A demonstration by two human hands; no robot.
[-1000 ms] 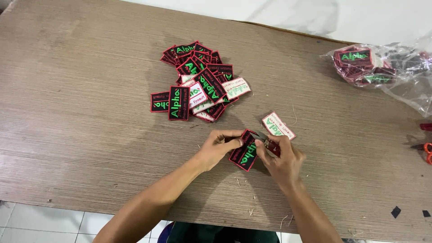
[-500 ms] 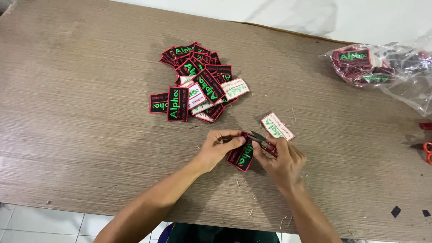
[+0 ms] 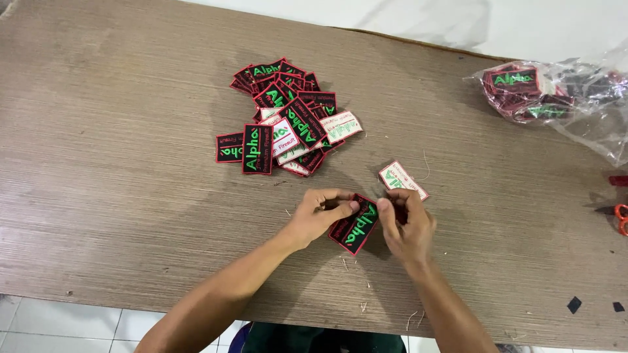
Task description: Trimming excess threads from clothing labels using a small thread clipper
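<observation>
Black patch (image 3: 355,225), red-edged, tilted, lies low over the table (image 3: 118,131) between both hands. Left hand (image 3: 318,216) pinches its left edge; right hand (image 3: 407,225) pinches its right corner. Far left: patch pile (image 3: 284,117); just beyond: white label (image 3: 402,180).

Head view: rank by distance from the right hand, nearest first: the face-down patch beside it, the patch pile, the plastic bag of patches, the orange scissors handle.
From the right hand:
1. Face-down white-backed patch, just above the hand, lying alone.
2. Patch pile, up and to the left, mid-table.
3 and 4. Orange scissors handle, at the right edge, and plastic bag of patches, top right corner: too close to call.
</observation>
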